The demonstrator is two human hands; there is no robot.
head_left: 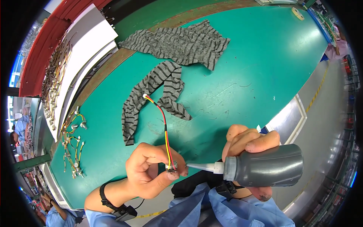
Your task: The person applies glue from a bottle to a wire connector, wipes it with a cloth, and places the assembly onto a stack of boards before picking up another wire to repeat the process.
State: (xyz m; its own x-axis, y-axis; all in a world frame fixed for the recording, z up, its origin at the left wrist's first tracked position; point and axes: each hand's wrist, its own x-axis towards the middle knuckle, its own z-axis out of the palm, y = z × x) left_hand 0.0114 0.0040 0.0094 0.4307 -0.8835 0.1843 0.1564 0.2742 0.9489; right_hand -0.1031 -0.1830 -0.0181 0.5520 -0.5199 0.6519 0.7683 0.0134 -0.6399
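Note:
Between the thumb and fingers of my left hand point(145, 172) is a small wired potentiometer point(171, 166). Red, yellow and black wires point(165, 123) rise from it to a white connector point(145, 96), which shows against a striped cloth strip. My right hand point(247, 142) grips a dark grey squeeze bottle point(270, 166) lying on its side in the air. Its pale tapered nozzle point(202, 166) points left, with the tip close to the potentiometer and my left fingertips. Whether the tip touches anything, I cannot tell. Dark smudges mark my fingertips.
Grey striped cloths point(181, 43) lie across the green tabletop point(257, 75). At the left are several loose wired potentiometers point(75, 164); more sit on a white board point(85, 38) beside a red bin point(41, 56). A tape roll point(297, 13) rests at the far right. Other people work at the left.

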